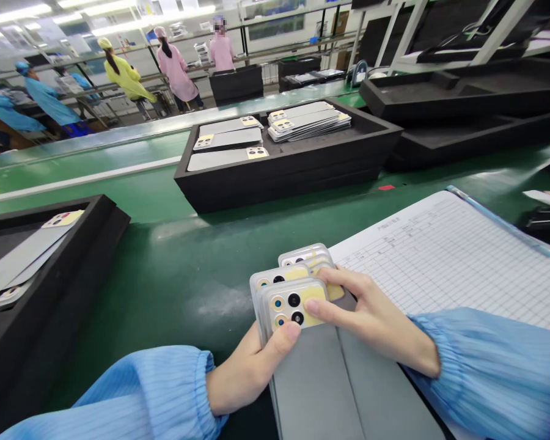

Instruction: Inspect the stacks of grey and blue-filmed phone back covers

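A stack of grey phone back covers (311, 379) with camera modules and yellow film lies fanned at the front of the bench. My left hand (254, 370) is closed around the stack's left edge, its thumb on the top cover below the lenses. From the right, my right hand (369, 311) grips the upper end, thumb on the yellow film and index finger on the covers behind. A few more covers stick out at the back of the stack. The fingers under the stack are hidden.
A black tray (284, 177) with several covers stands ahead, another black tray (112, 226) at left. Stacked black trays (462, 137) sit at the back right. A printed form on a clipboard (440, 256) lies by my right arm. People work at far benches.
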A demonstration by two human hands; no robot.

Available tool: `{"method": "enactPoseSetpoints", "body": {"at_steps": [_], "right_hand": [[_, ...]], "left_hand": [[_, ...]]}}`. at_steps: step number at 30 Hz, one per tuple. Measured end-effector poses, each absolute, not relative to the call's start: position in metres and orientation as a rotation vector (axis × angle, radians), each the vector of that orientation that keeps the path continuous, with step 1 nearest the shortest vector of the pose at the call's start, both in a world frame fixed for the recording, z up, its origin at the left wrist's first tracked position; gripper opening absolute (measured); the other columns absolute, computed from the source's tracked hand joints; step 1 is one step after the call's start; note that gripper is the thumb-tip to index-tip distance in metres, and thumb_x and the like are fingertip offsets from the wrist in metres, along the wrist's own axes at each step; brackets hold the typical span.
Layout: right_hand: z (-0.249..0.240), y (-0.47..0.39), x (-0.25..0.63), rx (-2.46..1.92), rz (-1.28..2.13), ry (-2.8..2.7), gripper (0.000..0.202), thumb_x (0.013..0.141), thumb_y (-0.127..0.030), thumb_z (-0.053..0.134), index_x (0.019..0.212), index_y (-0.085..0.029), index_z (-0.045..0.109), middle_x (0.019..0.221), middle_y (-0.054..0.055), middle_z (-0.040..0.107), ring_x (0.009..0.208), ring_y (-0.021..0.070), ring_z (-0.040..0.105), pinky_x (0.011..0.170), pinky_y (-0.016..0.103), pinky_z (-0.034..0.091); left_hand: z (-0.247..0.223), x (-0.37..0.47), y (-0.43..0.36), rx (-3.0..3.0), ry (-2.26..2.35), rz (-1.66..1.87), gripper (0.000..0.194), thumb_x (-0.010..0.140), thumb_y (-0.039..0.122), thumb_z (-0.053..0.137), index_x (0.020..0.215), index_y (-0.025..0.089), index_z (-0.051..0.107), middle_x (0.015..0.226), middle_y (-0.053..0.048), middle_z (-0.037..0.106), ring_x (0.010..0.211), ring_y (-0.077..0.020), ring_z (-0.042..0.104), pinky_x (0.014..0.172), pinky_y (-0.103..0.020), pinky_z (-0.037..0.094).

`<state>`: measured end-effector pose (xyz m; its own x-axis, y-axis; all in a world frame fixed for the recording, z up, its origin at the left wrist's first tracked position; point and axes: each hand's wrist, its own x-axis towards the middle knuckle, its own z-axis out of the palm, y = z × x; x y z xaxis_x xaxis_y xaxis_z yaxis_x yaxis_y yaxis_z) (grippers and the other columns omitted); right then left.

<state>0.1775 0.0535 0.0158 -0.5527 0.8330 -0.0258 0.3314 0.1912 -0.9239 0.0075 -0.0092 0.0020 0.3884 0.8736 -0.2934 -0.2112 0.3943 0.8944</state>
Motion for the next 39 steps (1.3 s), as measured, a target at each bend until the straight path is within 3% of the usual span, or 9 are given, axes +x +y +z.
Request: {"method": "enactPoseSetpoints", "body": {"at_steps": [7,11,17,23,31,37,39], "right_hand": [[0.018,0.053,0.178,-1.083,1.372,-2.001,0.022,0.082,-0.034,0.051,0.066,-0.019,0.049,0.077,0.001,0.058,0.080,0.0177,0.055,0.068,0.026,0.043],[0.014,0.053,0.180,-1.059,1.354,-1.998,0.021,0.085,-0.035,0.047,0.074,-0.019,0.053,0.074,0.000,0.054,0.072,0.0144,0.051,0.062,0.024,0.041],[0.011,0.053,0.180,-1.054,1.328,-1.985,0.024,0.085,-0.035,0.046,0.069,-0.018,0.052,0.070,0.000,0.051,0.069,0.0139,0.049,0.061,0.023,0.041],[0.015,0.053,0.179,-1.042,1.342,-1.984,0.026,0.085,-0.035,0.046,0.066,-0.018,0.050,0.073,0.000,0.053,0.070,0.0140,0.050,0.062,0.023,0.041],[0.014,0.052,0.180,-0.968,1.373,-1.976,0.032,0.087,-0.036,0.042,0.060,-0.018,0.037,0.064,-0.003,0.037,0.062,0.0107,0.038,0.059,0.023,0.034],[0.014,0.053,0.180,-0.952,1.349,-1.958,0.033,0.086,-0.036,0.042,0.059,-0.018,0.038,0.063,-0.003,0.037,0.061,0.0109,0.039,0.058,0.024,0.034],[0.014,0.053,0.180,-0.938,1.364,-1.939,0.028,0.085,-0.034,0.046,0.062,-0.018,0.045,0.064,-0.003,0.043,0.063,0.0112,0.043,0.059,0.023,0.037]], "left_hand": [[-0.001,0.007,-0.010,0.583,0.649,0.803,0.045,0.083,0.036,0.041,0.122,0.015,0.049,0.112,-0.009,0.063,0.116,-0.0286,0.047,0.100,-0.042,0.030],[-0.001,0.008,-0.010,0.493,0.568,0.787,0.046,0.081,0.035,0.040,0.120,0.013,0.050,0.106,-0.011,0.066,0.108,-0.0307,0.054,0.095,-0.045,0.036],[-0.002,0.009,-0.010,0.516,0.656,0.850,0.038,0.080,0.030,0.047,0.113,0.014,0.057,0.121,-0.007,0.057,0.115,-0.0272,0.048,0.102,-0.038,0.028],[-0.007,0.009,-0.010,0.569,0.646,0.884,0.049,0.079,0.026,0.051,0.127,0.021,0.042,0.123,-0.005,0.056,0.119,-0.0251,0.043,0.102,-0.037,0.028],[-0.009,0.006,-0.011,0.658,0.672,0.915,0.056,0.080,0.025,0.052,0.132,0.026,0.031,0.132,-0.002,0.047,0.126,-0.0222,0.034,0.106,-0.034,0.021],[-0.005,0.006,-0.009,0.718,0.698,0.911,0.055,0.080,0.026,0.052,0.132,0.026,0.033,0.129,-0.002,0.050,0.127,-0.0214,0.033,0.106,-0.033,0.022],[-0.002,0.007,-0.009,0.741,0.726,0.921,0.055,0.080,0.026,0.054,0.131,0.026,0.033,0.129,-0.002,0.051,0.126,-0.0219,0.034,0.105,-0.034,0.024]]}}
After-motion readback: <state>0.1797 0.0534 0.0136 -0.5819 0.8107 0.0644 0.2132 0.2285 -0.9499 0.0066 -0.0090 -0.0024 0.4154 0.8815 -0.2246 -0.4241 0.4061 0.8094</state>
